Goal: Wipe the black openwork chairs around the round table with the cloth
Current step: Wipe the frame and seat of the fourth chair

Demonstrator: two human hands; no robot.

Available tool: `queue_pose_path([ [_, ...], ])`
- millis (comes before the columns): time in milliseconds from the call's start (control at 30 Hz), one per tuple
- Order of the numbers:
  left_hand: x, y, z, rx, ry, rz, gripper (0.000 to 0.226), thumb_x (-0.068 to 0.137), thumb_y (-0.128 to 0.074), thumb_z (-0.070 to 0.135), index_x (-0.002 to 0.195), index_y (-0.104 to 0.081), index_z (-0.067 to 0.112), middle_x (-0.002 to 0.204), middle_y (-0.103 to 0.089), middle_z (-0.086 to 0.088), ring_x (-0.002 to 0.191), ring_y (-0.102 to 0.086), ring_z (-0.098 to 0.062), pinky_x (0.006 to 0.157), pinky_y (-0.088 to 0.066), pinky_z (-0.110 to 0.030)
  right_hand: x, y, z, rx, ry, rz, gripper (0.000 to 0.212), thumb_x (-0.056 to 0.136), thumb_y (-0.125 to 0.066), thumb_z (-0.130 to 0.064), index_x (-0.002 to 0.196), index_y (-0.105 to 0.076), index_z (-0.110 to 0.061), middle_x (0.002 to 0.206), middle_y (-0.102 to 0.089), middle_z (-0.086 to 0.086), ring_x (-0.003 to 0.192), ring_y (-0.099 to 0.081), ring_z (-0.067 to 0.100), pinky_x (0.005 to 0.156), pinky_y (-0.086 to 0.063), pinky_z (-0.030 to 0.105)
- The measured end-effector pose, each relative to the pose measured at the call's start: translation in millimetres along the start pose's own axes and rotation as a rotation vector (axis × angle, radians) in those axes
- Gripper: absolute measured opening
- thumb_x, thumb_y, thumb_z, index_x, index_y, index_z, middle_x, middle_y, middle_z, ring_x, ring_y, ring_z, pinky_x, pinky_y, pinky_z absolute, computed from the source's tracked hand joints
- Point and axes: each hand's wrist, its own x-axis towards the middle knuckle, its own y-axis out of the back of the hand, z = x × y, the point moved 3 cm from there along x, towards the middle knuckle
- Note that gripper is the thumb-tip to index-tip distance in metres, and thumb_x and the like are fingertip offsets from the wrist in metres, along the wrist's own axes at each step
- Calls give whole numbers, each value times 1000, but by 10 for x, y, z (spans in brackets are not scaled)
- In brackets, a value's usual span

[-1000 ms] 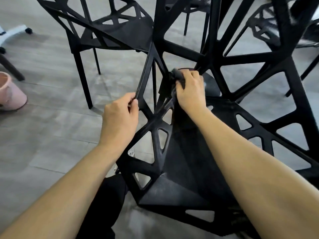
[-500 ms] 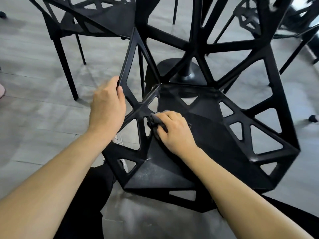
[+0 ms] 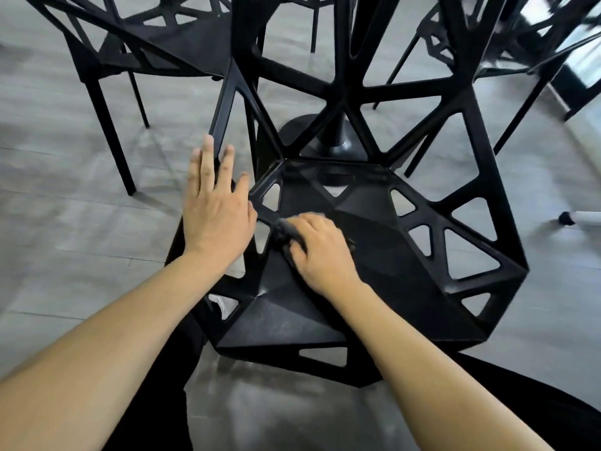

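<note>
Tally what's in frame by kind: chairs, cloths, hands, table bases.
Chairs: 3, near one, one upper left, one upper right
Cloths: 1, dark, under right hand
Hands: 2, left hand open
Table bases: 1
Total: 7

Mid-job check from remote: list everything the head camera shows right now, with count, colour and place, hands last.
near chair: one, black openwork, centre, its seat being wiped.
other chairs: at least two, black openwork, one upper left, one upper right; right edge too blurred to count.
table base: one, black, round, on the floor behind the near chair's backrest.
cloth: one, dark, bunched on the seat's left side.
white object: one, with a dark end, far right on the floor; cannot identify.
floor: grey planks.
left hand: open, fingers spread, at the chair's left frame.
right hand: pressing on the cloth.
</note>
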Motion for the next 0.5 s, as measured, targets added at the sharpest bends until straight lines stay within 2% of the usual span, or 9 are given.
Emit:
queue_pose_path([
  [100, -28, -83, 111, 7, -59, -38, 47, 93, -52, 37, 133, -59, 12, 162, -26, -20, 153, -2, -40, 124, -2, -53, 35, 105, 207, -124, 99, -4, 40, 90, -49, -31, 127, -63, -23, 118, -65, -2, 113, -56, 24, 100, -41, 38],
  [200, -151, -232, 273, -19, -132, -119, 55, 94, -49, 40, 142, -53, 12, 159, -32, -20, 152, -11, -41, 124, -5, -53, 111, 395, 880, -254, -119, 171, 37, 88, -45, -29, 113, -67, -13, 107, -66, 8, 103, -59, 35, 96, -40, 42],
  [267, -220, -317, 356, -39, -165, -179, 58, 95, -47, 42, 146, -49, 14, 159, -33, -20, 151, -14, -41, 124, -7, -53, 121, 556, 1182, -289, -241, 225, 38, 87, -45, -27, 110, -66, -6, 106, -65, 15, 101, -59, 40, 94, -42, 46],
  [333, -241, -359, 404, -57, -173, -229, 59, 97, -44, 44, 149, -46, 16, 159, -32, -19, 150, -17, -41, 124, -7, -52, 121, 589, 1193, -340, -244, 214, 35, 87, -51, -24, 113, -65, -4, 107, -65, 17, 102, -59, 41, 93, -45, 48],
  [400, -204, -407, 463, -85, -181, -250, 59, 98, -40, 45, 150, -43, 18, 160, -30, -17, 151, -18, -39, 124, -7, -51, 154, 581, 1159, -428, -253, 180, 33, 86, -62, -21, 117, -62, -8, 106, -66, 15, 99, -60, 41, 83, -48, 49],
  [500, -77, -502, 611, -104, -244, -249, 64, 96, -27, 50, 150, -45, 19, 159, -35, -16, 150, -21, -37, 124, -9, -51, 385, 620, 1244, -604, -180, 157, 21, 86, -67, -19, 105, -63, -11, 100, -63, 15, 90, -59, 41, 74, -45, 47],
])
